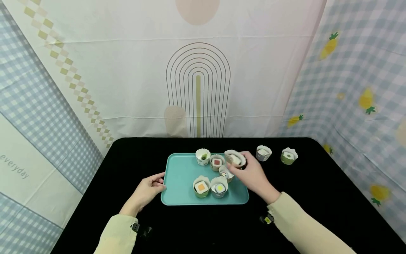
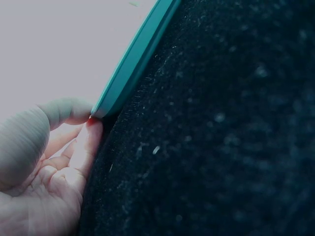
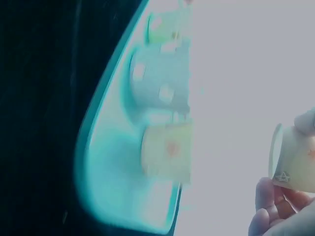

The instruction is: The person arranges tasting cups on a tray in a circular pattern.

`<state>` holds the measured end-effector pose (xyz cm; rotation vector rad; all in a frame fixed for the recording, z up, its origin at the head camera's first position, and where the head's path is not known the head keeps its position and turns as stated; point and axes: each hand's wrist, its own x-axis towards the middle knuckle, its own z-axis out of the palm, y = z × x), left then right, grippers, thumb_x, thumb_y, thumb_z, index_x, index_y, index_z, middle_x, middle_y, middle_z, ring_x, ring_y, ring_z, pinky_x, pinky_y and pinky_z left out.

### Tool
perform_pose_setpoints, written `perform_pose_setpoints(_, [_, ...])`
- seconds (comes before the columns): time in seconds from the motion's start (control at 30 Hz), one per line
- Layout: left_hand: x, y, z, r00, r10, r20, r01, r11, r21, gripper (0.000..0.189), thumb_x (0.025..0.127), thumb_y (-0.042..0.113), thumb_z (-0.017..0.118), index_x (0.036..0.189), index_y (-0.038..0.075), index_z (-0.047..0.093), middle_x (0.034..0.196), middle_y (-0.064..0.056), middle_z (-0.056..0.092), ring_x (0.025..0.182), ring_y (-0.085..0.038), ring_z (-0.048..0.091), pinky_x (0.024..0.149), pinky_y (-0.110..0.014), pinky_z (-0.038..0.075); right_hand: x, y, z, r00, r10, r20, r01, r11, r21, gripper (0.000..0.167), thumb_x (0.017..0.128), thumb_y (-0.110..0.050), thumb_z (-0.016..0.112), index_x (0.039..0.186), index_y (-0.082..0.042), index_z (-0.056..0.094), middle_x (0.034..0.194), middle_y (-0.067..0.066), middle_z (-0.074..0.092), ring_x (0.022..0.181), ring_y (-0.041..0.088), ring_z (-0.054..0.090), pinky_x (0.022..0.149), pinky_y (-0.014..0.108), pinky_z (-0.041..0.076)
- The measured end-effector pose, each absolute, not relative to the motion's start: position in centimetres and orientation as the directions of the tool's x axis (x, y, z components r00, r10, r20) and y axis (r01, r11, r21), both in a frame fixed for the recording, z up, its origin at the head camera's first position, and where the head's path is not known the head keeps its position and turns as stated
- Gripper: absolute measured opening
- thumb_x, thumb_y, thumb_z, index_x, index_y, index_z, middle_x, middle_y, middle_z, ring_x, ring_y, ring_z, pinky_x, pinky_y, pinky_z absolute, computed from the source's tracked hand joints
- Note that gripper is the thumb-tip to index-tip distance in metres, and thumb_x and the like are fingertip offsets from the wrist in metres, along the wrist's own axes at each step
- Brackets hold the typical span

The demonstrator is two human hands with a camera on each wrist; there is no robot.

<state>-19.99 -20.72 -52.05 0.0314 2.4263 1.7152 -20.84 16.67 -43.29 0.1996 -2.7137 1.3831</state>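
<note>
My left hand is at the left edge of a turquoise tray, pinching the rim. In the left wrist view the thumb and a fingertip meet at the corner of the tray. My right hand grips a scalloped paper baking cup with a whitish piece inside, raised over the tray's right part. The right wrist view shows thumb and fingers around this pale cup, marked with a star. Beneath it, a cup on the tray is partly hidden by the hand.
Several cups stand on the tray, including one with an orange-topped square, one with a yellow-marked piece, one with a red-brown square and a white cup. Right of the tray, a grey cup and a green cup stand on the black table.
</note>
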Motion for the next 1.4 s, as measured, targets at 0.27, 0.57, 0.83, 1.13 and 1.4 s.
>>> perform_pose_setpoints(0.27, [-19.9,-20.8,-52.0,-0.986,0.121,-0.114,-0.067,0.341,0.938,0.053,0.090,0.006,0.065,0.140,0.009,0.051,0.103,-0.010,0.057,0.089,-0.021,0.058,0.081,-0.034,0.048,-21.1,10.8,-43.5,-0.959,-0.268,0.097,-0.229,0.526,-0.819,0.041,0.085,-0.033,0.074,0.118,-0.016,0.056,0.105,0.002,0.055,0.086,0.017,0.059,0.071,0.034,0.051])
perform_pose_setpoints(0.57, [-20.0,-20.5,-52.1,-0.989,0.102,-0.110,-0.068,0.356,0.932,0.053,0.090,0.006,0.066,0.141,0.009,0.051,0.102,-0.009,0.057,0.088,-0.021,0.058,0.080,-0.034,0.048,-21.4,6.4,-44.0,-0.945,-0.322,0.064,-0.244,0.559,-0.792,0.037,0.086,-0.026,0.069,0.116,-0.012,0.053,0.101,0.003,0.052,0.077,0.019,0.057,0.064,0.034,0.049])
perform_pose_setpoints(0.83, [-20.0,-20.3,-52.1,-0.990,0.080,-0.117,-0.080,0.366,0.927,0.053,0.089,0.005,0.066,0.140,0.009,0.052,0.101,-0.009,0.057,0.087,-0.020,0.059,0.080,-0.034,0.049,-21.8,5.1,-45.0,-0.960,-0.280,0.013,-0.195,0.635,-0.748,0.055,0.084,-0.030,0.070,0.131,-0.010,0.050,0.114,0.003,0.052,0.081,0.016,0.055,0.067,0.033,0.048])
perform_pose_setpoints(1.13, [-20.0,-20.4,-52.1,-0.989,0.081,-0.121,-0.084,0.361,0.929,0.053,0.089,0.005,0.066,0.140,0.008,0.052,0.101,-0.009,0.057,0.087,-0.020,0.059,0.080,-0.034,0.049,-22.3,4.2,-46.0,-0.966,-0.248,0.074,-0.229,0.685,-0.692,0.056,0.083,-0.037,0.071,0.128,-0.008,0.054,0.111,0.006,0.057,0.088,0.017,0.056,0.077,0.035,0.048])
perform_pose_setpoints(1.4, [-19.9,-20.5,-52.0,-0.989,0.094,-0.112,-0.071,0.364,0.929,0.053,0.089,0.006,0.066,0.140,0.009,0.051,0.102,-0.009,0.058,0.087,-0.020,0.059,0.081,-0.034,0.049,-22.4,3.7,-47.1,-0.967,-0.236,0.099,-0.247,0.756,-0.606,0.051,0.083,-0.039,0.070,0.122,-0.009,0.058,0.104,0.004,0.062,0.083,0.018,0.060,0.077,0.037,0.047])
